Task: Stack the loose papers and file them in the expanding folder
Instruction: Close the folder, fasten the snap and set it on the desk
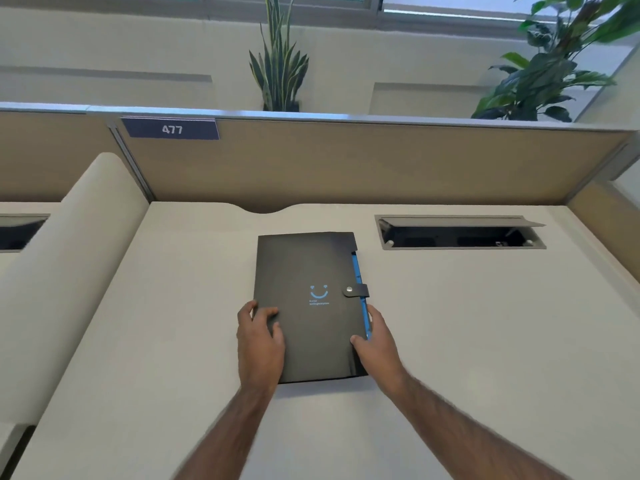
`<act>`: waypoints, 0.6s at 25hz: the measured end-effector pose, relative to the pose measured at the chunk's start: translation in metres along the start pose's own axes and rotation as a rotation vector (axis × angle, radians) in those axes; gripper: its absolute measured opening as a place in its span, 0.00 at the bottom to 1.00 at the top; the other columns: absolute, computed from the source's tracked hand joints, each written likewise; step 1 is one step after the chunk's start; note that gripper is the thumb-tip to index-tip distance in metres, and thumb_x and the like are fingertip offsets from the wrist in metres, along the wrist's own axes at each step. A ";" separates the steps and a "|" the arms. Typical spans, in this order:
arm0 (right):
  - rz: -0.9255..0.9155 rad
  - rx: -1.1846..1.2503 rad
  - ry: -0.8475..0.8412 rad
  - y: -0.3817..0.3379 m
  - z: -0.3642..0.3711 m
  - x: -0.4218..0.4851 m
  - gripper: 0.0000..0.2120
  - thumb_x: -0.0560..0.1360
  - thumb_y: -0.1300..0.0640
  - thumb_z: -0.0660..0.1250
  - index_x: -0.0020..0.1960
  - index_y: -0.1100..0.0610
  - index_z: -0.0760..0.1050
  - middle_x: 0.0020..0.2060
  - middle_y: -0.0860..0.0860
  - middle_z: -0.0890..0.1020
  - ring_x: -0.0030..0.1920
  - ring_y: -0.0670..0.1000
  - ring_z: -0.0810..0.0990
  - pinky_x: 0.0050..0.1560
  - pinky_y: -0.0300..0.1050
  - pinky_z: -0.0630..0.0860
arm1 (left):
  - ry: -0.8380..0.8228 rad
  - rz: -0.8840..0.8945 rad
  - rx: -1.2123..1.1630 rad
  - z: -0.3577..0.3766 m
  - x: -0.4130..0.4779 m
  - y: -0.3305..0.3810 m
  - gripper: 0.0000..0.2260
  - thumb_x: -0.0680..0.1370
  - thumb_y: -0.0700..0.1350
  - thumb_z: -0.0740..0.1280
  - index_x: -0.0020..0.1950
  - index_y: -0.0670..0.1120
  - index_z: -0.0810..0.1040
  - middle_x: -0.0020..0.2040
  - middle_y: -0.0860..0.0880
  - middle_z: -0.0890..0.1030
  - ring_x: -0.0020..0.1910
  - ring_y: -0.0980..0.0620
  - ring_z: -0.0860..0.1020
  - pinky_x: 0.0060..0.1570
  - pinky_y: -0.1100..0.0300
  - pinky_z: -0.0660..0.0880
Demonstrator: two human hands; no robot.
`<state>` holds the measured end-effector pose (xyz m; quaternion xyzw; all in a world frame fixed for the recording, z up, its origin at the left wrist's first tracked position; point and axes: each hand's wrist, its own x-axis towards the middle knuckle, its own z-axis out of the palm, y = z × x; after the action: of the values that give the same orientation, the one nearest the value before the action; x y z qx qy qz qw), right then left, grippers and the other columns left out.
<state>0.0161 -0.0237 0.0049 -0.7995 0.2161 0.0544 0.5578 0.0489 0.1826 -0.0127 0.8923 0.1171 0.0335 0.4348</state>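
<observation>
Desk: the pale desk [450, 341] carries everything; no loose papers show anywhere on it.
Cable hatch: an open cable hatch [460, 235] sits beyond and right of both grips, well apart from them.
Folder: the black expanding folder [311, 271] lies flat between the two hands, closed, its far end stretching away from the grips.
Handling: likely light and semi-stiff with a smooth, slightly slippery cover; it should slide easily and flex if lifted by one corner, so taking both long edges near the middle looks safest.
Left hand: the left hand [260, 337] rests on the near left edge, fingers spread flat over the cover, thumb tucked at the edge.
Right hand: the right hand [375, 337] cups the near right edge, fingers curled against the blue gusset [358, 271], thumb pressing the cover.
Snap tab: the snap tab [355, 290] is buttoned, just beyond the right grip.
Stage: filing looks finished, or not begun; I cannot tell which.
</observation>
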 end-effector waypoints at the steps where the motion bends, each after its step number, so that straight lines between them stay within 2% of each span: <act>1: -0.008 -0.006 0.010 -0.005 -0.005 0.016 0.30 0.74 0.70 0.63 0.72 0.50 0.67 0.56 0.41 0.78 0.53 0.41 0.79 0.57 0.34 0.76 | -0.003 0.020 0.008 0.009 0.014 0.009 0.11 0.78 0.37 0.67 0.58 0.46 0.82 0.73 0.46 0.69 0.64 0.42 0.77 0.64 0.48 0.74; 3: -0.007 -0.008 0.031 -0.014 -0.013 0.049 0.30 0.74 0.70 0.64 0.73 0.50 0.67 0.58 0.44 0.79 0.55 0.48 0.80 0.62 0.44 0.77 | -0.006 0.050 0.023 0.026 0.043 0.026 0.10 0.79 0.37 0.67 0.58 0.46 0.82 0.73 0.46 0.69 0.65 0.42 0.77 0.65 0.48 0.75; 5: -0.013 -0.031 0.042 -0.019 -0.018 0.080 0.28 0.74 0.69 0.64 0.72 0.52 0.68 0.57 0.47 0.80 0.55 0.50 0.80 0.62 0.49 0.79 | -0.018 0.056 0.033 0.040 0.068 0.039 0.10 0.79 0.37 0.66 0.58 0.45 0.82 0.73 0.47 0.69 0.65 0.42 0.78 0.64 0.50 0.74; 11: -0.009 -0.115 0.068 -0.017 -0.023 0.150 0.23 0.72 0.68 0.63 0.66 0.54 0.72 0.53 0.53 0.83 0.54 0.57 0.82 0.58 0.54 0.81 | -0.054 0.065 0.081 0.071 0.119 0.050 0.09 0.80 0.38 0.64 0.58 0.44 0.81 0.74 0.46 0.69 0.65 0.42 0.77 0.64 0.51 0.72; 15: 0.016 -0.316 0.117 -0.006 -0.021 0.170 0.18 0.74 0.61 0.63 0.64 0.56 0.72 0.54 0.57 0.79 0.53 0.58 0.79 0.56 0.56 0.80 | -0.098 0.068 0.100 0.082 0.130 0.042 0.10 0.81 0.37 0.62 0.59 0.42 0.80 0.72 0.43 0.70 0.65 0.42 0.76 0.61 0.60 0.66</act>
<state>0.1684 -0.0893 -0.0377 -0.8773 0.2435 0.0454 0.4112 0.1960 0.1253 -0.0358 0.9168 0.0669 -0.0015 0.3937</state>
